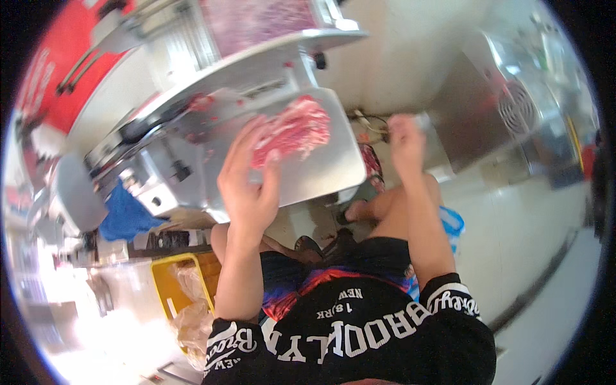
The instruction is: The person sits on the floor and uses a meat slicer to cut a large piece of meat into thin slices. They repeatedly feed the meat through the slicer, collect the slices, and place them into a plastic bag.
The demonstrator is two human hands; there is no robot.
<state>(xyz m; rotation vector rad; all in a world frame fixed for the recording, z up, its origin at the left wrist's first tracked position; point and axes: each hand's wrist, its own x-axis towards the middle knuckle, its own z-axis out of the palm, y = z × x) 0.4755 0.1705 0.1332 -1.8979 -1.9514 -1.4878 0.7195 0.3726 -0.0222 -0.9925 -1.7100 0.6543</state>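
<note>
Meat (298, 131), head view: red-and-white, on tray (327, 176), at the left hand's fingertips. Left hand (247, 176): fingers and thumb against the meat; whether grasping, cannot tell. Right hand (407, 141): right of the tray, blurred, fingers curled; contents cannot be told. Slicer (269, 59): beyond left hand. Cloth (131, 213): blue, left of it.
</note>
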